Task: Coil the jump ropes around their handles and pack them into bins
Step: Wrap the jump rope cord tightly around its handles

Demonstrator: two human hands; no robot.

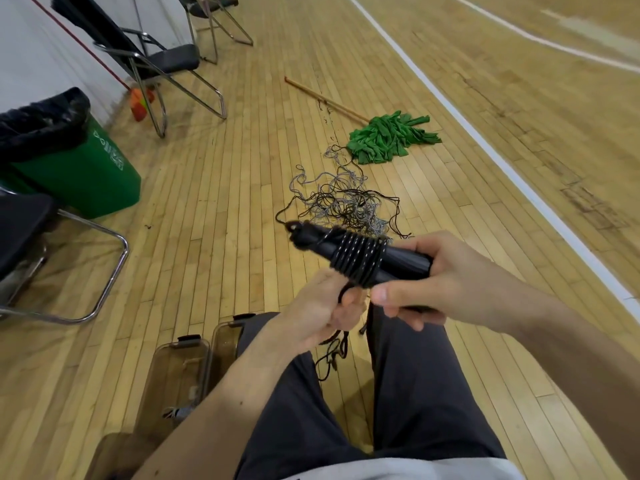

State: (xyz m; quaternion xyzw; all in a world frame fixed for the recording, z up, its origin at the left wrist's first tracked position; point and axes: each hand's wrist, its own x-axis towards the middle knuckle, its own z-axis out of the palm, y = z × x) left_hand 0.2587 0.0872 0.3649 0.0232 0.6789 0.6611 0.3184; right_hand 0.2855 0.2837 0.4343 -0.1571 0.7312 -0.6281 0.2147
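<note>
My right hand (446, 282) grips a pair of black jump-rope handles (401, 261) held side by side, pointing up and left. Black cord (360, 259) is wound in several turns round their middle. My left hand (322, 310) sits just below the coil and pinches the loose cord, whose free end (332, 358) dangles between my knees. On the floor beyond lies a tangled pile of black and grey ropes (346, 202). Two clear brown bins (176, 379) stand open by my left leg; the nearer one holds a small grey and black bundle (180, 412).
A green mop (388, 136) with a wooden stick lies past the rope pile. A green bin with a black liner (76, 168) and folding chairs (156, 60) stand at the left by the wall. White court lines cross the wooden floor at the right.
</note>
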